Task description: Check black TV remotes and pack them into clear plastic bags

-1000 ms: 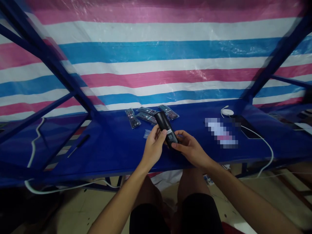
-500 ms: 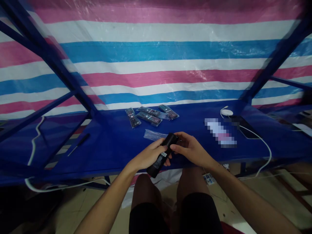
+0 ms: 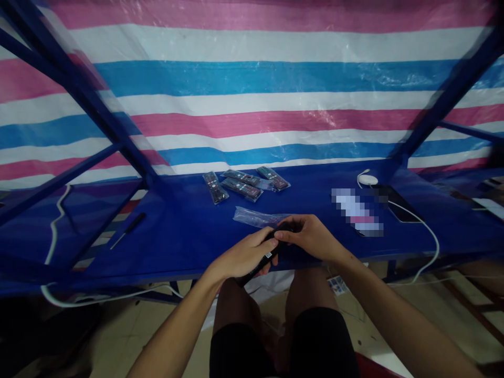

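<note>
A black remote control (image 3: 268, 255) with a small white label is held over the table's front edge, slanting down toward my knees. My left hand (image 3: 244, 254) is wrapped round its middle, thumb on top. At the upper end, the fingers and thumb of my right hand (image 3: 312, 235) close on the remote and cover much of it. Just beyond my hands lies a crumpled clear plastic sleeve (image 3: 252, 216). Farther back are several remotes in clear wrappers, among them one wrapped remote (image 3: 216, 187) on the left and another (image 3: 273, 178) on the right.
On the blue table (image 3: 181, 226), a screwdriver (image 3: 129, 229) lies at the left. To the right are a phone with a blurred screen (image 3: 357, 212), a dark tablet-like slab (image 3: 403, 207), a white mouse-shaped object (image 3: 367, 180) and a white cable (image 3: 433, 239). Blue frame bars rise at both sides.
The remote has turned in my hands, so its broad labelled back shows less. My right hand has moved over its upper end and covers more of it.
</note>
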Available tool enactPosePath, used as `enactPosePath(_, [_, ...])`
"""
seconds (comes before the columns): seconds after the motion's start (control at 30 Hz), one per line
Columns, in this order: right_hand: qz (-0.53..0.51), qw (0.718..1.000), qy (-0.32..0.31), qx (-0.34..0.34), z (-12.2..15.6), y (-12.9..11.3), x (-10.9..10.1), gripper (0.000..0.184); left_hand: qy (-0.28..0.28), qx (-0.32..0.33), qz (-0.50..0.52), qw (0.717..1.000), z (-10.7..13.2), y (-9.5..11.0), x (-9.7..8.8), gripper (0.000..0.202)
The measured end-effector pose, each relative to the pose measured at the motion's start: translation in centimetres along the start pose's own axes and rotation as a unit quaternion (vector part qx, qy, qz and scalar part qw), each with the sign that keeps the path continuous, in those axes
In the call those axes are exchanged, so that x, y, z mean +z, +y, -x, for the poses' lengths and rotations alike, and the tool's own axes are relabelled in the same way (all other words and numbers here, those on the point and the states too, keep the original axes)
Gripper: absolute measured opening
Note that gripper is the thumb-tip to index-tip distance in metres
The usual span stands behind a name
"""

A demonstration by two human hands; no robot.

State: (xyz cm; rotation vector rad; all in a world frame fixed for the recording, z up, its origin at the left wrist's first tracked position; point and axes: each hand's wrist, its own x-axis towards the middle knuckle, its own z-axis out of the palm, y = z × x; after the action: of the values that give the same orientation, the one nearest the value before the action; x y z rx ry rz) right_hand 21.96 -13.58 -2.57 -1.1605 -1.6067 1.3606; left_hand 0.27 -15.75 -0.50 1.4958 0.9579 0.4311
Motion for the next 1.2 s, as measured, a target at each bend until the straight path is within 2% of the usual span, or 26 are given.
enactPosePath(0.13, [-0.015,1.0,0.002,0.006,0.0,0.5,0.0,0.038,-0.006,-0.002,0.003,1.0,-0.2,0.1,-0.1,0.036])
enactPosePath(0.23, [-0.014,0.999,0.015,-0.025,0.4,0.6,-0.3,0.049,-0.016,-0.022,0.017,0.999,-0.2,0.2,-0.6,0.04])
enactPosePath(0.33, [0.042,0.994,-0.038,-0.095,1.0,0.6,-1.1,0.062,-0.017,-0.025,-0.027,0.999,-0.2,0.1,-1.3,0.045])
enactPosePath(0.4, [0.103,0.984,-0.075,-0.126,1.2,0.7,-1.6,0.058,0.008,-0.003,-0.095,0.995,-0.1,0.0,-1.8,0.052])
enactPosePath(0.47, [0.143,0.977,-0.087,-0.133,1.3,1.1,-2.0,0.05,0.056,0.042,-0.176,0.982,0.1,0.0,-2.1,0.053])
enactPosePath(0.57, [0.164,0.974,-0.083,-0.134,1.3,1.6,-2.2,0.045,0.113,0.116,-0.282,0.946,0.4,0.1,-2.2,0.04])
enactPosePath(0.73, [0.208,0.967,-0.046,-0.139,1.8,1.9,-2.9,0.045,0.131,0.138,-0.374,0.907,1.5,-0.6,-2.7,0.038])
enactPosePath(0.97, [0.26,0.949,-0.035,-0.176,2.3,2.2,-4.6,0.046,0.192,0.108,-0.371,0.902,4.5,-4.4,-4.9,0.037])
enactPosePath(1.07, [0.232,0.959,-0.034,-0.156,2.3,2.6,-5.0,0.044,0.211,0.102,-0.348,0.908,4.9,-5.3,-5.1,0.039])
enactPosePath(1.2, [0.187,0.977,0.027,-0.103,2.4,2.9,-5.0,0.037,0.233,0.112,-0.329,0.908,4.8,-5.7,-4.8,0.042])
